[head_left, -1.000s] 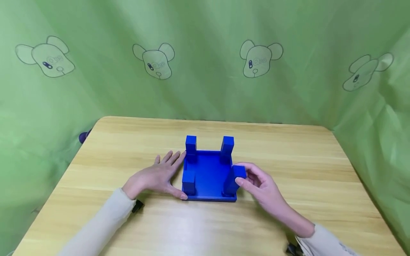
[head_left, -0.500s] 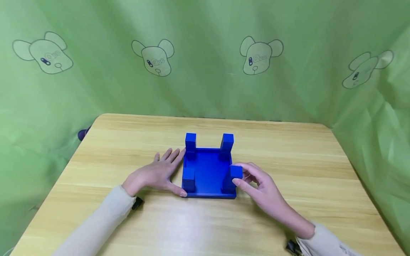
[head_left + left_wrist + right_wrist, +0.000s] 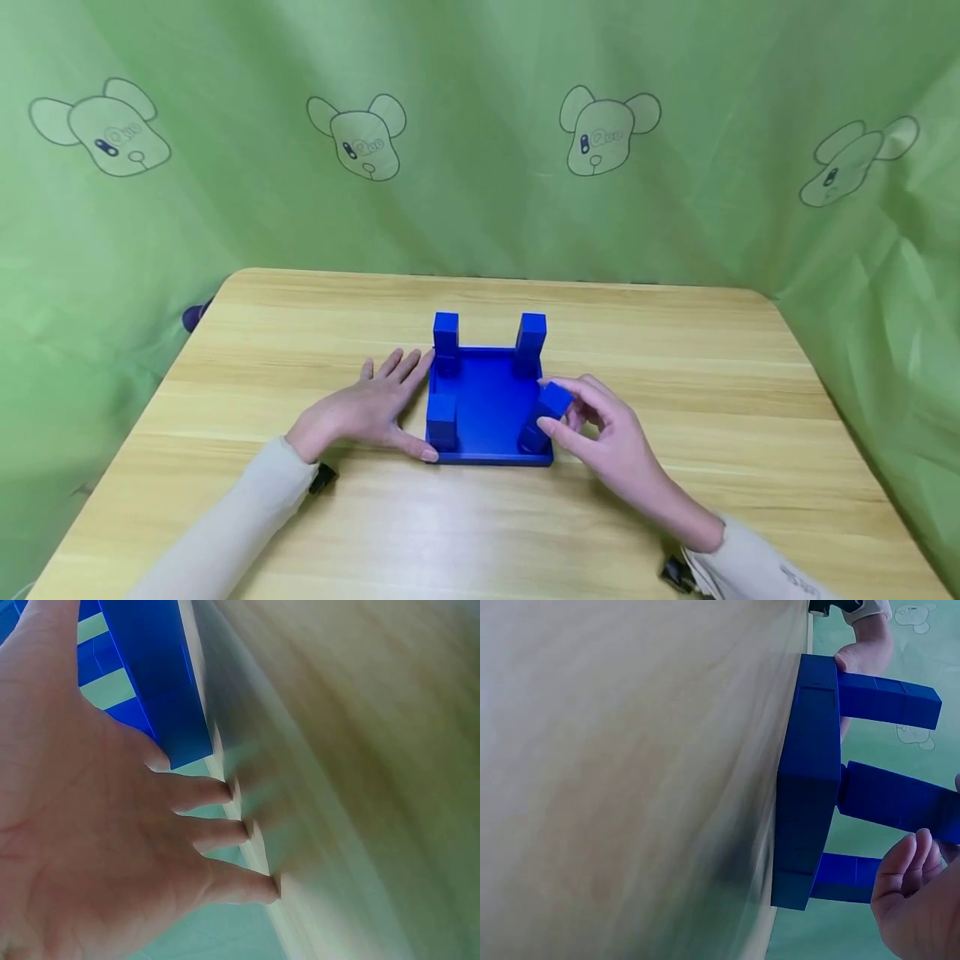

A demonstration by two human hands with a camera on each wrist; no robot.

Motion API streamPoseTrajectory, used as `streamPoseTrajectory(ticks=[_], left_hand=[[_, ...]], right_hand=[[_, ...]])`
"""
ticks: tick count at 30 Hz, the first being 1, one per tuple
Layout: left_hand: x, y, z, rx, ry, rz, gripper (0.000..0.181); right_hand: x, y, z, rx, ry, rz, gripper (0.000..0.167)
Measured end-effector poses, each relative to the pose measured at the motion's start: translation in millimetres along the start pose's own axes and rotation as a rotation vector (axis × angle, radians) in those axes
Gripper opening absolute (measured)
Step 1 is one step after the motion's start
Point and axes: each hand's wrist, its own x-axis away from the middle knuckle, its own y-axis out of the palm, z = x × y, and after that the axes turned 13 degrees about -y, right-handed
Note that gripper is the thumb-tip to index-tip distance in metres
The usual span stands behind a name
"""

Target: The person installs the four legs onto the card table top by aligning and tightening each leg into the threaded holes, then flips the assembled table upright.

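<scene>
A blue square base (image 3: 487,408) with a raised rim lies on the table, a blocky blue post standing at each corner. My right hand (image 3: 618,442) pinches the near right post (image 3: 553,402) near its top, between thumb and fingers. That post is turned out of line with the base and leans slightly; in the right wrist view its foot meets the base at a slant. My left hand (image 3: 360,412) is spread with straight fingers, its thumb and index finger touching the base's left edge. The near left post (image 3: 442,423) stands upright.
The light wooden table (image 3: 225,375) extends around the base. Behind it hangs a green curtain (image 3: 480,192) printed with animal heads. A small dark purple object (image 3: 192,317) shows beyond the table's left edge.
The near right post was leaning right, then straightened, and now is twisted about its length in my right hand. The right hand has shifted slightly left. My left hand stays on the base.
</scene>
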Motion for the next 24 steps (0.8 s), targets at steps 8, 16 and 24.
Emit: streamPoseTrajectory(ticks=[8, 16, 24], left_hand=[[1.2, -1.7, 0.9, -0.005, 0.004, 0.002, 0.147], [-1.2, 3.8, -1.3, -0.019, 0.007, 0.003, 0.146], [-0.1, 2.2, -1.7, -0.017, 0.008, 0.013, 0.145]], right_hand=[[-1.1, 2.6, 2.5, -0.059, 0.044, 0.009, 0.037], [-1.9, 4.1, 2.9, -0.099, -0.032, 0.011, 0.033], [-3.3, 4.6, 8.4, -0.132, -0.050, -0.005, 0.038]])
